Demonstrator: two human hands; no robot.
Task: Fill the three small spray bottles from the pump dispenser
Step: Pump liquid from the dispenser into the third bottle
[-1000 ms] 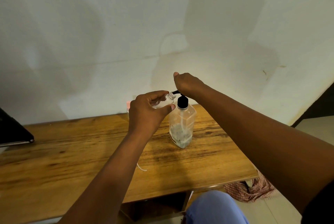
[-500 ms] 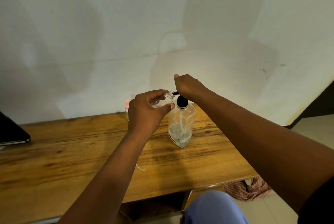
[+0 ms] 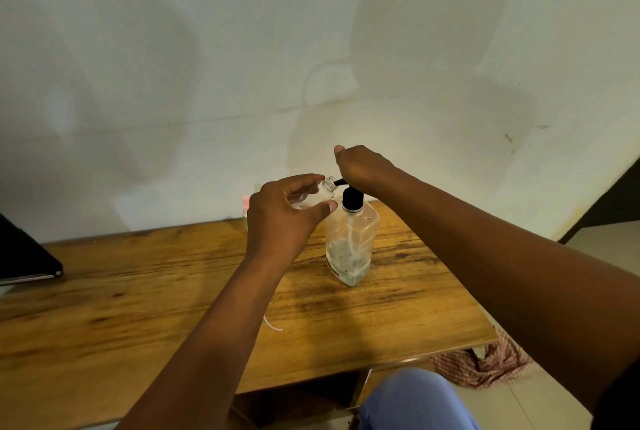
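— Left hand (image 3: 287,218) grips the small spray bottle (image 3: 317,194), tilted, its open neck at the pump dispenser (image 3: 351,242) spout.

— And the right hand (image 3: 363,168)?

— Curled over the pump head, pressing it. The dispenser stands on the worktop (image 3: 138,291), near the back.

— How would that little bottle handle?

— Likely light, thin clear plastic, probably slippery once wet. Holding it round the body, as here, seems best; squeezing could buckle it.

— The dispenser?

— Nearly empty, so tippy; press straight down.

A plain room in a home: a wooden table (image 3: 138,308) stands against a stained white wall (image 3: 242,65), a tiled floor (image 3: 540,405) beside it with a crumpled cloth (image 3: 485,363).
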